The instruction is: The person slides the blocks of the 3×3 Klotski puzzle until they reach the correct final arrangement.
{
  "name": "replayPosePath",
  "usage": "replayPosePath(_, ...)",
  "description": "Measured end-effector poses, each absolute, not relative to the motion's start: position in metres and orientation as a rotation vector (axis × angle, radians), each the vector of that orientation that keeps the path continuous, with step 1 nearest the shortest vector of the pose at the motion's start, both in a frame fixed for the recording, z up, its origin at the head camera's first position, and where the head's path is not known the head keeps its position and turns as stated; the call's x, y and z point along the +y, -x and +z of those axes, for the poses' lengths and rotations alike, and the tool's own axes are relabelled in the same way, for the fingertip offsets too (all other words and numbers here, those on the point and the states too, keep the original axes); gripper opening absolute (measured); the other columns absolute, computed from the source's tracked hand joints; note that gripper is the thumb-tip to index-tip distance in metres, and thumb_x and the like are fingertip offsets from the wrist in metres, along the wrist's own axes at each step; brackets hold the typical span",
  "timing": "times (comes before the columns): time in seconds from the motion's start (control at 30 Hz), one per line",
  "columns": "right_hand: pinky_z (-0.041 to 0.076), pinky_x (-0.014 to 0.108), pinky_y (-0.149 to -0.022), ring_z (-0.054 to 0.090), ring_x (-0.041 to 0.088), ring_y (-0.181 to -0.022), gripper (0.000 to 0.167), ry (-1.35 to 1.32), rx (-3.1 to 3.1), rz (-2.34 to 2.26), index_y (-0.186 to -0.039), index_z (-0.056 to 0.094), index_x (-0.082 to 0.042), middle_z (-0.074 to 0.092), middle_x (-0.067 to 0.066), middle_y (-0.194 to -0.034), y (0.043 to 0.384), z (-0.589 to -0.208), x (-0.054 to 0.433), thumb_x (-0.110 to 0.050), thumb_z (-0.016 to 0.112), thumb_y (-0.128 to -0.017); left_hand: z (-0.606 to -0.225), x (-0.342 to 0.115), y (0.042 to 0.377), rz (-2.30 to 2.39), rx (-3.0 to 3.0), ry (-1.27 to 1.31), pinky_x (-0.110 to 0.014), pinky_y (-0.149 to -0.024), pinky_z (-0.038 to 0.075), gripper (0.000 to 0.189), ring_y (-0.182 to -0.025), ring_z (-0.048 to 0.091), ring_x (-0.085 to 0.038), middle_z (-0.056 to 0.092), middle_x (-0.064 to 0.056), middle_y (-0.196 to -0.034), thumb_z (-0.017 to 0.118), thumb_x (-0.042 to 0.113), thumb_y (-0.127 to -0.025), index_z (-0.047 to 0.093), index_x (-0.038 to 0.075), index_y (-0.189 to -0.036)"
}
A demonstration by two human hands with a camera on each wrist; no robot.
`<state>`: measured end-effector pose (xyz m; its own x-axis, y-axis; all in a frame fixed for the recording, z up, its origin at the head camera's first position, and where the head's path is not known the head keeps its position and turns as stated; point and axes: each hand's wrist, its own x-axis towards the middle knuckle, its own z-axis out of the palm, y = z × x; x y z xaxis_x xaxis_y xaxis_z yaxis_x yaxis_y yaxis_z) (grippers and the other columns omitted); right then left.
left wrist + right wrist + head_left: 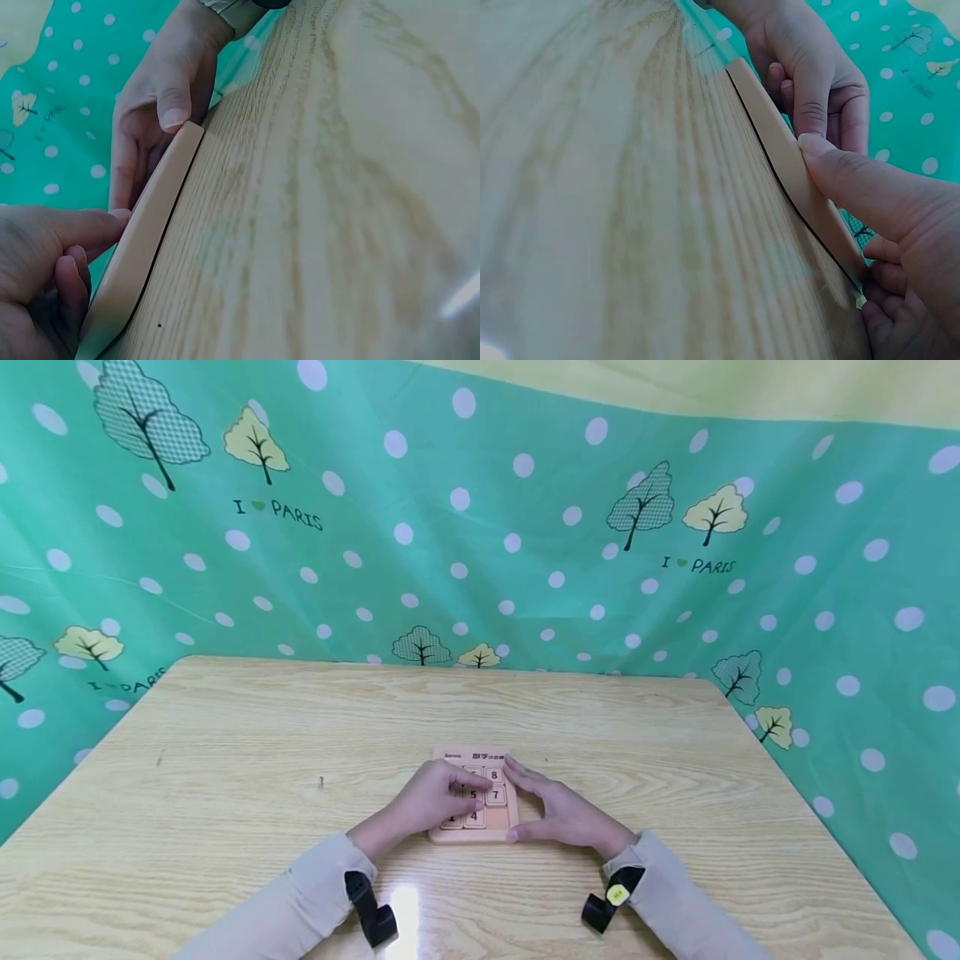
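Note:
A pink sliding number puzzle [471,837] lies flat on the table, with printed lettering along its far edge. Among its square tiles, 8, 7, 5, 4 and part of a 1 show; left-hand tiles are partly hidden by fingers. The pink slot right of the 4 holds no tile. My left hand [429,797] reaches over the board from the left, index fingertip at the 7 and 8 tiles, thumb near the 4. My right hand [564,812] grips the right side of the frame, thumb at the near corner and fingers by the far one. Both wrist views show the puzzle's side [146,232] edge-on.
The light wood-grain table [247,752] extends around the puzzle on all sides. A green dotted cloth [465,535] with printed trees hangs behind it and along the right. Black straps with small cameras [371,910] sit on both wrists over pale sleeves.

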<state>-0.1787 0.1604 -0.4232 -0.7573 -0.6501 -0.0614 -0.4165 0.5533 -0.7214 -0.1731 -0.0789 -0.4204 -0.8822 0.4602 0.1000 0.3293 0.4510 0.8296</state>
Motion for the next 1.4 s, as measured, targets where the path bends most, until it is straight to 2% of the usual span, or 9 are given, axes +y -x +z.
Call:
replayPosePath(0.13, 0.015, 0.049, -0.112, 0.011, 0.026, -0.143, 0.092, 0.882, 2.472, -1.027, -0.149, 0.025, -0.013, 0.010, -0.001, -0.157, 0.178, -0.421, 0.160, -0.044, 0.074, -0.077, -0.421, -0.078, 0.174, 1.408, 2.557, -0.709, -0.028, -0.075, 0.049, 0.028, -0.088, 0.061, -0.014, 0.069, -0.003, -0.111, 0.074, 0.011, -0.080, 0.072, 0.011, -0.107)
replayPosePath(0.2, 0.016, 0.049, -0.112, 0.011, 0.026, -0.143, 0.092, 0.883, 2.469, -1.028, -0.149, 0.025, -0.013, 0.010, -0.001, -0.157, 0.178, -0.420, 0.160, -0.044, 0.074, -0.077, -0.421, -0.078, 0.174, 1.403, 2.562, -0.706, -0.032, -0.086, 0.048, 0.028, -0.105, 0.060, -0.016, 0.068, -0.002, -0.112, 0.074, 0.011, -0.080, 0.072, 0.012, -0.108)
replayPosePath(0.23, 0.016, 0.049, -0.112, 0.011, 0.026, -0.143, 0.093, 0.885, 2.469, -1.027, -0.149, 0.024, -0.012, 0.010, 0.000, -0.157, 0.178, -0.420, 0.160, -0.044, 0.074, -0.077, -0.421, -0.078, 0.174, 1.403, 2.567, -0.711, -0.033, -0.087, 0.047, 0.028, -0.106, 0.059, -0.016, 0.069, -0.003, -0.111, 0.073, 0.011, -0.080, 0.072, 0.012, -0.107)
replayPosePath(0.33, 0.016, 0.048, -0.113, 0.011, 0.025, -0.143, 0.093, 0.880, 2.469, -1.021, -0.149, 0.024, -0.013, 0.010, -0.002, -0.157, 0.178, -0.421, 0.160, -0.045, 0.074, -0.077, -0.421, -0.078, 0.173, 1.416, 2.576, -0.694, -0.025, -0.072, 0.049, 0.026, -0.087, 0.061, -0.015, 0.069, -0.004, -0.110, 0.073, 0.010, -0.080, 0.072, 0.010, -0.106)
replayPosePath(0.43, 0.016, 0.048, -0.113, 0.011, 0.025, -0.143, 0.093, 0.880, 2.471, -1.019, -0.149, 0.024, -0.013, 0.010, -0.001, -0.158, 0.178, -0.421, 0.159, -0.046, 0.073, -0.077, -0.421, -0.077, 0.172, 1.433, 2.609, -0.694, -0.021, -0.063, 0.046, 0.024, -0.079, 0.059, -0.012, 0.070, -0.005, -0.107, 0.073, 0.008, -0.080, 0.073, 0.009, -0.104)
replayPosePath(0.57, 0.015, 0.049, -0.113, 0.011, 0.026, -0.143, 0.093, 0.879, 2.471, -1.022, -0.149, 0.024, -0.012, 0.010, -0.001, -0.158, 0.178, -0.421, 0.159, -0.045, 0.073, -0.078, -0.421, -0.075, 0.171, 1.427, 2.660, -0.693, -0.021, -0.077, 0.048, 0.023, -0.096, 0.062, -0.011, 0.071, -0.003, -0.105, 0.073, 0.008, -0.080, 0.073, 0.009, -0.102)
replayPosePath(0.97, 0.014, 0.047, -0.113, 0.010, 0.022, -0.143, 0.093, 0.862, 2.460, -1.031, -0.149, 0.024, -0.015, 0.009, -0.005, -0.157, 0.177, -0.421, 0.160, -0.046, 0.073, -0.077, -0.418, -0.070, 0.168, 1.441, 2.667, -0.652, -0.021, -0.069, 0.048, 0.020, -0.085, 0.062, -0.011, 0.072, -0.005, -0.100, 0.074, 0.007, -0.078, 0.074, 0.008, -0.098)
replayPosePath(1.2, 0.014, 0.048, -0.113, 0.010, 0.025, -0.143, 0.092, 0.920, 2.457, -1.034, -0.149, 0.025, -0.011, 0.010, -0.001, -0.158, 0.178, -0.423, 0.160, -0.043, 0.073, -0.078, -0.420, -0.071, 0.165, 1.462, 2.625, -0.621, -0.037, -0.091, 0.047, 0.017, -0.102, 0.063, -0.016, 0.072, 0.000, -0.098, 0.075, 0.011, -0.078, 0.075, 0.012, -0.095)
replayPosePath(1.4, 0.013, 0.048, -0.113, 0.010, 0.025, -0.143, 0.091, 0.910, 2.453, -1.043, -0.149, 0.025, -0.011, 0.010, -0.001, -0.158, 0.178, -0.423, 0.160, -0.042, 0.073, -0.079, -0.422, -0.071, 0.161, 1.449, 2.606, -0.621, -0.033, -0.087, 0.050, 0.014, -0.097, 0.065, -0.014, 0.073, 0.001, -0.095, 0.075, 0.011, -0.077, 0.076, 0.013, -0.091)
